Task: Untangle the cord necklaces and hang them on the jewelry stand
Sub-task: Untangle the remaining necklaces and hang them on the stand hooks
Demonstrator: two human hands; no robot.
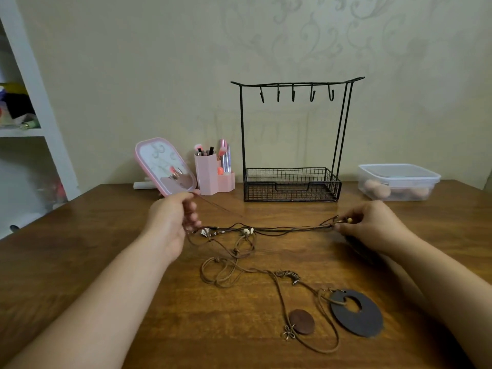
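Two hands work above a wooden table. The left hand has its fingers curled round one end of a bundle of dark cords, with a thin strand running up from its thumb. The right hand pinches the other end, at a small bead, between thumb and fingertips. The cords stretch taut and roughly level between the two hands, just above the tabletop. How many necklaces make up the bundle cannot be told.

From the stretched part, brown cord loops droop to the table nearer the person, leading to a wire coil and two pendants: one small brown oval disc and one large dark ring-shaped disc, both lying flat.

One black wire jewelry stand rises behind the cords at the wall; its top bar carries five hooks, all bare, above a mesh basket. Left of it stand one pink mirror and one pink brush holder; right of it, one lidded plastic box.
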